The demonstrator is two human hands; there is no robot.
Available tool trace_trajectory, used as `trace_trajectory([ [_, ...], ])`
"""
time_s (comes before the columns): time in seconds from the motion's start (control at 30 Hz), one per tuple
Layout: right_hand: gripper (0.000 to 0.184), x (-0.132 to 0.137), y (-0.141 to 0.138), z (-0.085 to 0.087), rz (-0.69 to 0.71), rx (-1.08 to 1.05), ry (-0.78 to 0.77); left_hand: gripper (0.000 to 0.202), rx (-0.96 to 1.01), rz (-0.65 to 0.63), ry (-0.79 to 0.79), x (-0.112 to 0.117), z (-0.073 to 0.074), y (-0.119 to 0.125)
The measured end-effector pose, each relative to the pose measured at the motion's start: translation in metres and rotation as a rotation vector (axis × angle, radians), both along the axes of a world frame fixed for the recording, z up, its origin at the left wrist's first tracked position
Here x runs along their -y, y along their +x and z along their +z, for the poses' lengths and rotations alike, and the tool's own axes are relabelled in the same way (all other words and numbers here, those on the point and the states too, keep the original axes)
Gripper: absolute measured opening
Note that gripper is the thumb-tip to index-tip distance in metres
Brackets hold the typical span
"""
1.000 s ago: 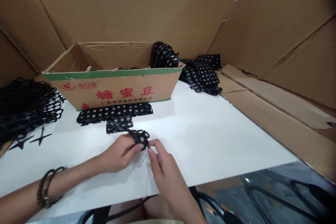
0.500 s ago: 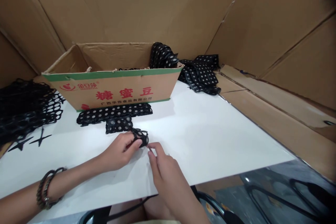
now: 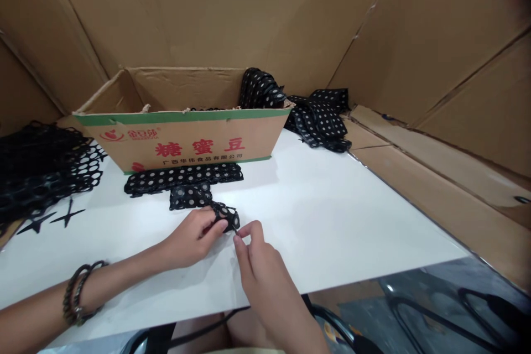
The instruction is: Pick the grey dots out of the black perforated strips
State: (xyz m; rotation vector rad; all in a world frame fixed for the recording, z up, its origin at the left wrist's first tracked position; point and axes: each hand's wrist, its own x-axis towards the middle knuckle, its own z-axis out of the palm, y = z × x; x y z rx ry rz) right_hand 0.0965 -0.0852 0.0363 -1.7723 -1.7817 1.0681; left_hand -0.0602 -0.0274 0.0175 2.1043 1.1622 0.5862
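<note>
My left hand (image 3: pixel 199 237) is closed on the end of a black strip with pale round dots (image 3: pixel 226 214), pinching it between thumb and fingers. Against that end, my right hand (image 3: pixel 259 251) pinches something small and thin; its kind is hidden by the fingertips. Behind my left hand, a flat part of dotted black material (image 3: pixel 189 196) lies on the table; whether it joins the held piece I cannot tell. Farther back, a longer dotted black strip (image 3: pixel 185 178) lies along the foot of the cardboard box.
A cardboard box (image 3: pixel 194 141) with red lettering stands at the back, dotted black strips (image 3: pixel 261 88) over its right end. More dotted strips (image 3: pixel 319 119) lie right of it. At left are a black perforated sheet pile (image 3: pixel 41 171) and star-shaped black scraps (image 3: pixel 68 213). Cardboard walls (image 3: pixel 232 11) surround the white table (image 3: pixel 332 215).
The view has shifted slightly, so things on the table sit a little farther right. Both hands keep their grip at the strip's end, with small finger movements only.
</note>
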Motion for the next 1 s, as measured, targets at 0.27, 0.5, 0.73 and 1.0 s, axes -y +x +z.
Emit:
trace_trajectory([
  [0.27,0.016,-0.007,-0.010,-0.002,-0.026,0.120,-0.015,0.033,0.005,-0.110,0.171,0.003,0.001,0.001],
  [0.5,0.027,-0.013,-0.021,-0.004,-0.011,0.271,0.054,0.033,0.018,-0.043,0.144,0.002,0.003,0.002],
  [0.73,0.023,-0.012,-0.012,-0.009,0.005,0.139,0.098,0.034,0.038,0.011,0.026,0.000,0.003,0.000],
  [1.0,0.029,-0.011,-0.004,-0.014,-0.010,-0.184,0.110,0.034,0.081,-0.035,0.013,0.000,0.003,-0.002],
])
